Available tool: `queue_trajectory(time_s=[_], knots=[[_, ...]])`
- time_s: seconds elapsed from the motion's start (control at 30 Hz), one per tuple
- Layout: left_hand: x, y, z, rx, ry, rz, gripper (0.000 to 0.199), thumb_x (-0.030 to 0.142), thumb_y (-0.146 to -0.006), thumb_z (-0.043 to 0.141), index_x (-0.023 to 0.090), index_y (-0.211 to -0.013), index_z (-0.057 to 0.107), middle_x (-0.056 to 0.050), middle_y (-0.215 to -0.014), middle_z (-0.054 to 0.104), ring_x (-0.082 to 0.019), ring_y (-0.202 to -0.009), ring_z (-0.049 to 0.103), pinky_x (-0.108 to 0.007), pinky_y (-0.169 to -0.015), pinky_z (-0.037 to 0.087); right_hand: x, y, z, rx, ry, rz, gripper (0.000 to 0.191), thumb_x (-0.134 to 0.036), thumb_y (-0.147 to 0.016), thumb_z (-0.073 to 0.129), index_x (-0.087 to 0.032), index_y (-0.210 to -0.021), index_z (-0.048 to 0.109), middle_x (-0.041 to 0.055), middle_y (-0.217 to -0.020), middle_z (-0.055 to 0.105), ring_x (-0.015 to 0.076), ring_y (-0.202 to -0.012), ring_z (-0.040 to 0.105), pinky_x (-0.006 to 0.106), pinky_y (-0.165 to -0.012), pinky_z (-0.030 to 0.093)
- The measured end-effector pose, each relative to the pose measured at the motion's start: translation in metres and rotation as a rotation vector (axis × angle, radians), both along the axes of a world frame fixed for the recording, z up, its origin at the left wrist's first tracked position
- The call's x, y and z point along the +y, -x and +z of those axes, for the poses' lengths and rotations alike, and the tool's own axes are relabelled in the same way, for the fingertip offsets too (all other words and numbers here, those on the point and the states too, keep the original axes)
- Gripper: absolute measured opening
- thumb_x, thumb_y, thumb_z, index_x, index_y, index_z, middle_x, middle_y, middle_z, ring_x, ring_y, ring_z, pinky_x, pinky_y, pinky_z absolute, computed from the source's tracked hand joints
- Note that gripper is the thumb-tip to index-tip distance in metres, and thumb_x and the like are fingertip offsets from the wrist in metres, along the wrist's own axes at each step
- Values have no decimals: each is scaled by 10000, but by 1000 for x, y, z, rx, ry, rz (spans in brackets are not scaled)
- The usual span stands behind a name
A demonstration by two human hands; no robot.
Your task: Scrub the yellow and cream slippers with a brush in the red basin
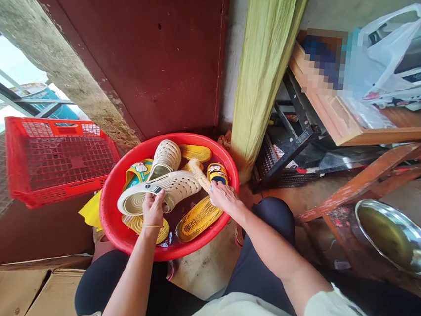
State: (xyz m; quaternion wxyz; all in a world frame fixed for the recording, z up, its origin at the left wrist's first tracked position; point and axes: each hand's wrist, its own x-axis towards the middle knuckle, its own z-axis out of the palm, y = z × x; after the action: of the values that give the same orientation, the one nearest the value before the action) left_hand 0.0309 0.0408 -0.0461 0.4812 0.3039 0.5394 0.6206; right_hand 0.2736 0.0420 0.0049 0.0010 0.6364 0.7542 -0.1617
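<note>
Maroon panel (161, 54) stands behind; green curtain (262, 83) hangs beside it. Red crate (53, 190) lies to the left of the red tub (107, 193). Tub sits low in front of the bent knees, likely so that both hands reach into it without stretching. Dark liquid in it, footwear spread through. Large pale clog (183, 185), the main thing in hand, lies over the tub's middle, tilted, toe to the upper right, heel end to the left, opening turned partly toward the wearer; that angle seems to leave its perforated upper exposed to the right hand. Second clog (168, 154) is just behind, toe away. Yellow sole (200, 219) rests face up near the right front; another yellow sole (196, 152) lies at the back; patterned slipper (217, 172) is by the right rim. Cream brush-like tool (198, 174) angles across toward the clog's toe; contact cannot be judged. Left hand (153, 212): closed on the clog near its strap and opening edge, fingers bent, probably to steady it; forearm rises almost straight from below, thin band (152, 226) at the wrist. Right hand (223, 197): wrapped around the tool's near end, knuckles up, grip firm as far as seen, palm side hidden; forearm slants in from the lower right, beside the knee.
</note>
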Motion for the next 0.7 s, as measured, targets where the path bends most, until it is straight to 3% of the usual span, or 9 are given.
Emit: queue_trajectory(time_s=[0.13,0.3,0.37,0.53,0.7], knots=[[5,4,-12,140,28,-48,396,432,-678,780,182,-959,656,-55,-926,702,-232,-968,641,-337,-856,504,-17,-3,-2,27,-13,140,579,-246,-998,409,-190,-1569,334,183,-1257,658,301,-1020,687,414,-858,531],[5,8,-21,319,104,-145,289,353,-631,787,183,-832,668,-50,-819,679,-244,-894,621,-333,-806,478,-24,3,-4,-61,21,131,567,-102,-952,396,-185,-1509,469,179,-1215,667,276,-1050,673,397,-916,510],[4,8,-21,327,140,-147,272,358,-613,791,184,-766,647,-29,-731,639,-226,-810,600,-323,-753,466,-20,7,-7,-69,34,126,611,-82,-931,416,-188,-1533,438,177,-1222,666,276,-1068,667,398,-927,509],[-4,-2,-14,242,143,-149,314,430,-635,791,189,-725,611,22,-592,546,-188,-678,557,-297,-648,441,-25,26,-13,-69,-33,243,770,-99,-899,455,-204,-1623,213,175,-1210,658,279,-949,702,415,-820,562],[-6,-5,1,107,128,-89,410,547,-670,775,178,-791,641,15,-620,595,-165,-640,558,-276,-599,432,-62,49,-5,-125,-113,455,766,-62,-871,430,-148,-1606,233,182,-1122,664,244,-729,699,367,-607,575]])
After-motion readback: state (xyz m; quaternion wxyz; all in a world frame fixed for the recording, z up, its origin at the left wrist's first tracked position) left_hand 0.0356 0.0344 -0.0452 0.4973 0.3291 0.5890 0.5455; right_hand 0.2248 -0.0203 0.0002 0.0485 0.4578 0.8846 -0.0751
